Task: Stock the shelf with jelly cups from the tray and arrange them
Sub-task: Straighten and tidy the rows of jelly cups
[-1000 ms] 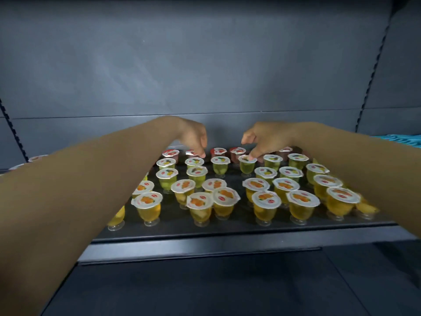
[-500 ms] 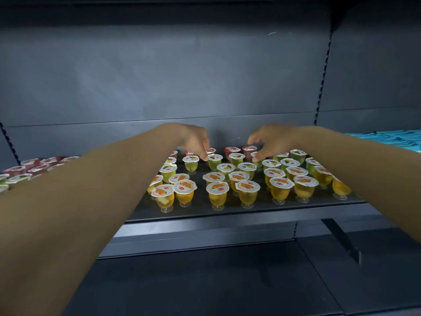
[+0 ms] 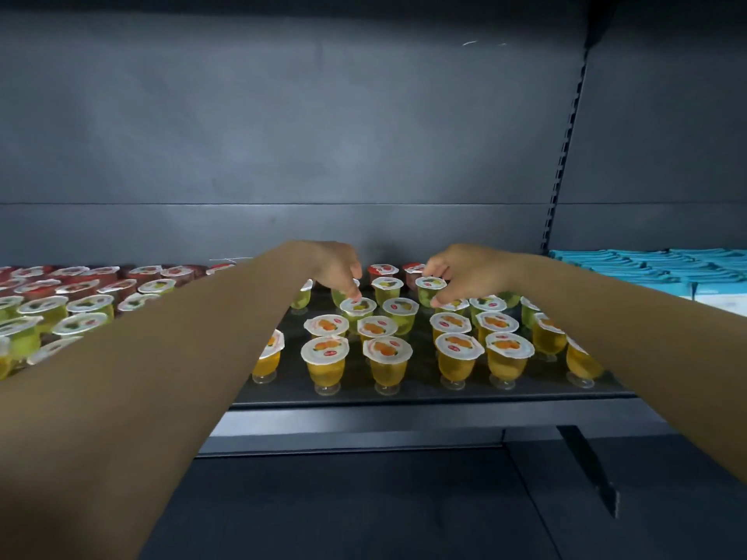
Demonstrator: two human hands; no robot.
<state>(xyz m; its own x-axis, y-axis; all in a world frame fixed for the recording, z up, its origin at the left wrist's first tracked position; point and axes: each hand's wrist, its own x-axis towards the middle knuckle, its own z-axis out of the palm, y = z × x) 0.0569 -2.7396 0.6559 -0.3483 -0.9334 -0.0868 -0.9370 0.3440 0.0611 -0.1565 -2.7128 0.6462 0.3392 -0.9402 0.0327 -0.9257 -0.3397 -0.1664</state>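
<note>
Both arms are stretched toward 12 o'clock over the shelf (image 3: pixel 404 398). The left hand (image 3: pixel 337 268) is arched, fingertips curled down onto a green jelly cup (image 3: pixel 357 311). At its 3 o'clock, the right hand (image 3: pixel 461 270) is pinched on another green cup (image 3: pixel 430 289) — orange cups (image 3: pixel 325 361) are ranged in front.

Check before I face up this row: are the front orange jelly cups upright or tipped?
Upright. The front orange jelly cups all stand on their small clear feet on the shelf, with sealed lids on top, roughly level.
</note>
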